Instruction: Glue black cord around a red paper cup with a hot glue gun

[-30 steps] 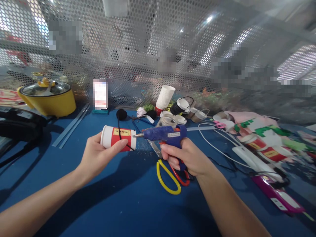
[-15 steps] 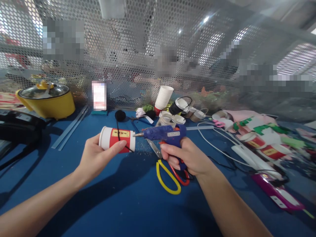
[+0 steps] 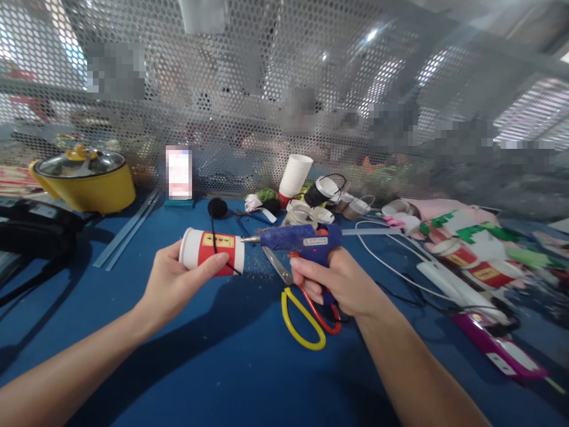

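Paper cup (image 3: 205,254): held on its side over the blue worktop (image 3: 240,367), left of scene centre, between the left hand (image 3: 171,284) and the nozzle (image 3: 251,239) of the glue gun (image 3: 287,238). Cup wall was white at both ends with a red band around the middle; a yellow label bearing dark characters sat on the band's upper part. Surface looked smooth and undented where visible.

Black cord (image 3: 214,240) crossed the band, passed under the thumb and came out slanting toward the cup's right end. Its far part led up toward a ball of black yarn (image 3: 217,207).

Left grip was closed around the cup, thumb laid along the red band. Right hand (image 3: 342,281) had its grip wrapped round the gun's handle. Gun body was blue, with a white label on its side; a pale glue stick (image 3: 371,232) jutted from the rear. Metal tip pointed left at the cup's right end; contact could not be told. Scissors (image 3: 287,279) with yellow and red handles lay beneath the gun.
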A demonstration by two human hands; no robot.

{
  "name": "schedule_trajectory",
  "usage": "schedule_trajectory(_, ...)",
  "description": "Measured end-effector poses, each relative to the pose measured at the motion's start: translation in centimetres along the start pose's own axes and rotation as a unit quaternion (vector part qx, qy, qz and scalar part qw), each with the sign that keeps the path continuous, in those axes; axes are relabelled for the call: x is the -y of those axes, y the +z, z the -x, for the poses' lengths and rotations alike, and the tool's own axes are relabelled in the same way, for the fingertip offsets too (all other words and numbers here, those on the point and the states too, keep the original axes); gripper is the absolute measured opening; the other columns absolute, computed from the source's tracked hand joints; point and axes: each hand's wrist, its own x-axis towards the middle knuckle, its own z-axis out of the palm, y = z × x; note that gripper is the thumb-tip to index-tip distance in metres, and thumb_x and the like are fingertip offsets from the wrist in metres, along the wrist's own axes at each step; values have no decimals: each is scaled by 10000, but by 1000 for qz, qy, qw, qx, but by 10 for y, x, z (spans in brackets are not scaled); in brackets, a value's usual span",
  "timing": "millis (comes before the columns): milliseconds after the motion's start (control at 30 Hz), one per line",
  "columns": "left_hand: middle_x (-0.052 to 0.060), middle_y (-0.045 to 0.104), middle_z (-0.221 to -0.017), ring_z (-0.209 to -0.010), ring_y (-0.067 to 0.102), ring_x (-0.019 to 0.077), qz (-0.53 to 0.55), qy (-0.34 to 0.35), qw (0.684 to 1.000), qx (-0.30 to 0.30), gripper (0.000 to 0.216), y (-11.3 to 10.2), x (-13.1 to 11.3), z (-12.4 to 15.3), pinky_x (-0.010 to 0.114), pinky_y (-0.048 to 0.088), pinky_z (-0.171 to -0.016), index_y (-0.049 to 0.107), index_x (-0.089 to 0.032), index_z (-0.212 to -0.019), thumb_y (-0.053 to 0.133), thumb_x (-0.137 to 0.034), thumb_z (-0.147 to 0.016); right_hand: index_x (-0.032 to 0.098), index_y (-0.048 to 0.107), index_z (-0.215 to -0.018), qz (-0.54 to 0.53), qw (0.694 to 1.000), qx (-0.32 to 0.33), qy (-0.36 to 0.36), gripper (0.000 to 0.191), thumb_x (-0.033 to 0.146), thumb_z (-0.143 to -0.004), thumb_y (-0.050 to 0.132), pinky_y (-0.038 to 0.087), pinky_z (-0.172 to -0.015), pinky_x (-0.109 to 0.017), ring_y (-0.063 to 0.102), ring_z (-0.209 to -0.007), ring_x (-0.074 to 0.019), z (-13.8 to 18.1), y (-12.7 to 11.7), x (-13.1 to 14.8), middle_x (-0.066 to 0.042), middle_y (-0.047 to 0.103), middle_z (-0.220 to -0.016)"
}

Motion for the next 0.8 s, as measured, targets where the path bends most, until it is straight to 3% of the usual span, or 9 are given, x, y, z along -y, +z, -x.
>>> schedule_trajectory(300,-19,673,-669,-567,579,115,75,-19,997,-8,128,-1,6,-4,190,477,-541,641,-207,-707,686,-298,-628,134,521,-585,37,999,30,2,293,348,-784,523,337,-371,-195,400,-338,-46,3,0,4,58,405,-396)
schedule_trajectory(533,9,691,-686,-579,601,132,9,2,1000,-3,191,0,0,-1,191,479,-508,659,-159,-752,687,-293,-618,132,518,-586,60,998,-11,-16,294,343,-790,514,338,-376,-192,415,-347,-48,2,1,4,53,419,-393)
schedule_trajectory(800,5,695,-646,-537,604,126,18,4,1000,-22,187,0,1,-3,173,470,-475,668,-162,-733,695,-285,-596,140,509,-570,78,997,11,-18,296,347,-782,521,354,-376,-198,410,-334,-51,5,0,6,53,417,-382)
